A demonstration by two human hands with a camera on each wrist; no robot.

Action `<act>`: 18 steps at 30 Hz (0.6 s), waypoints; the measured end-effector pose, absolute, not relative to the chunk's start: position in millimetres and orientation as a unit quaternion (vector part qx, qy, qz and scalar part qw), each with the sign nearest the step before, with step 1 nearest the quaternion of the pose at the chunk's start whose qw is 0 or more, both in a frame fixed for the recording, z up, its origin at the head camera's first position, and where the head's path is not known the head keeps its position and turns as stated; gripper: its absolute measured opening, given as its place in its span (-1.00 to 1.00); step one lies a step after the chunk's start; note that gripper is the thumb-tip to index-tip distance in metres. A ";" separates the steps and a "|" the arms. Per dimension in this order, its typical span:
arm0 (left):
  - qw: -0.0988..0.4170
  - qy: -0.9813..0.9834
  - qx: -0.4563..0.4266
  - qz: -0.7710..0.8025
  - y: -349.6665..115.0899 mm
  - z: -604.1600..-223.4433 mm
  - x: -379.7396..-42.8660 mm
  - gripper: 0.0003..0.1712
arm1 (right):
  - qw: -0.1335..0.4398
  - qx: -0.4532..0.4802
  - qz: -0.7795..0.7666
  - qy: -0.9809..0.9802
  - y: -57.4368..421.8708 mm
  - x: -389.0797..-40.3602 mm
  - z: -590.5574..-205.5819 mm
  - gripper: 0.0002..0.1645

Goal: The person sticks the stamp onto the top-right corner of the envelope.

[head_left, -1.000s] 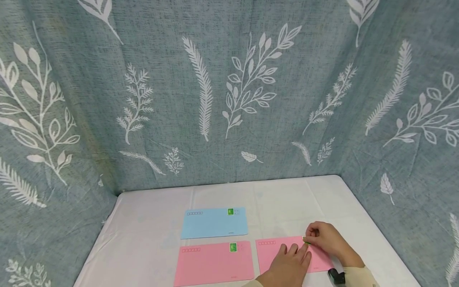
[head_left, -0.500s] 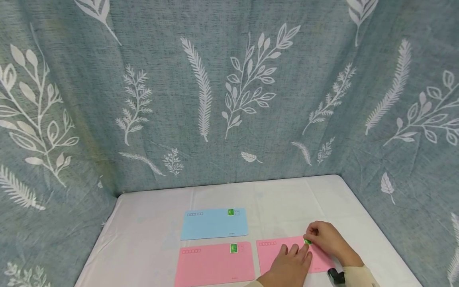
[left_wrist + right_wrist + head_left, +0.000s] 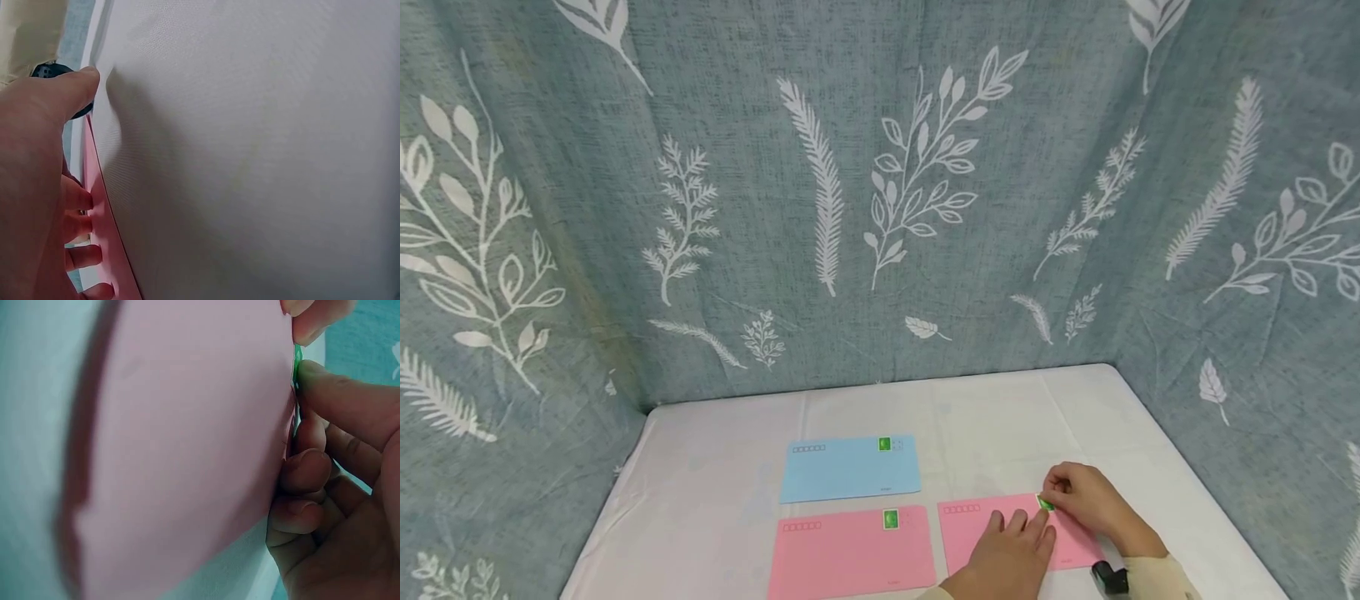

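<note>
A pink envelope point(image 3: 964, 530) lies on the table at the front right. My left hand point(image 3: 1009, 557) rests on it with the fingers spread, fingertips near the stamp. At the envelope's top right corner, my right hand point(image 3: 1088, 498) pinches a green stamp point(image 3: 1047, 503) that lies against the paper. In the right wrist view, the thumb point(image 3: 334, 390) is on the stamp point(image 3: 297, 365) while the other fingers curl by the envelope edge. Left-hand fingertips appear just above it. The left wrist view shows the left hand point(image 3: 37, 156) along the pink envelope point(image 3: 115, 250).
Left of the hands lies another pink envelope point(image 3: 842, 557) bearing a green stamp point(image 3: 891, 519). Behind it is a blue envelope point(image 3: 842, 477), also stamped. A white cloth covers the table point(image 3: 700, 475). Patterned curtains point(image 3: 880, 208) enclose the back and sides.
The right hand's fingertips have shifted slightly right, and more of the green stamp now shows beneath them. The left hand stays on the envelope.
</note>
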State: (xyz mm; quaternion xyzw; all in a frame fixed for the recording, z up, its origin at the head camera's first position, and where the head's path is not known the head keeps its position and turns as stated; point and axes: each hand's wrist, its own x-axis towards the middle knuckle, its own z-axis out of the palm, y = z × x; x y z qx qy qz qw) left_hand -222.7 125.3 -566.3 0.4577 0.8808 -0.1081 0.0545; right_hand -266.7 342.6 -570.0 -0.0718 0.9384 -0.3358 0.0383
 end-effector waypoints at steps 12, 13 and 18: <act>0.050 0.881 0.455 -0.116 124.7 -564.1 -222.2 0.12 | 0.047 -0.090 -0.342 0.934 346.3 -266.5 -567.0 -0.84; 0.050 0.881 0.456 -0.115 124.6 -563.3 -222.1 0.13 | 0.050 -0.086 -0.348 0.932 346.7 -266.2 -567.0 -0.85; 0.043 0.882 0.457 -0.110 124.5 -563.1 -221.5 0.13 | 0.063 -0.095 -0.379 0.918 350.2 -265.1 -567.2 -0.87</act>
